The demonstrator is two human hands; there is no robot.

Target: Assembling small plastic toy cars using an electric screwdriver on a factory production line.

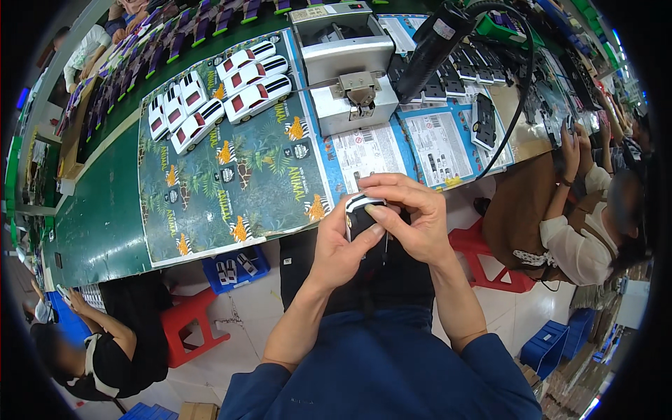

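Note:
Between my two hands, in front of my lap just off the table's near edge, is a toy car [359, 220] with a white body and a black underside. My left hand [332, 250] grips one side of it, the thumb pressed against the black part. On the other side my right hand [422, 222] closes round the car, thumb and fingers pinching its end. My fingers hide much of the car. Beyond my hands, several white toy cars [199, 126] with black stripes and red windows stand grouped on a printed animal-pattern sheet [262, 185].
A grey metal machine [343, 63] stands behind my hands. Right of it are a black cylindrical tool [435, 49] with a cable and several black car bases [484, 122]. A blue bin [236, 270] holds cars below the table. Co-workers sit at left and right by red stools [190, 327].

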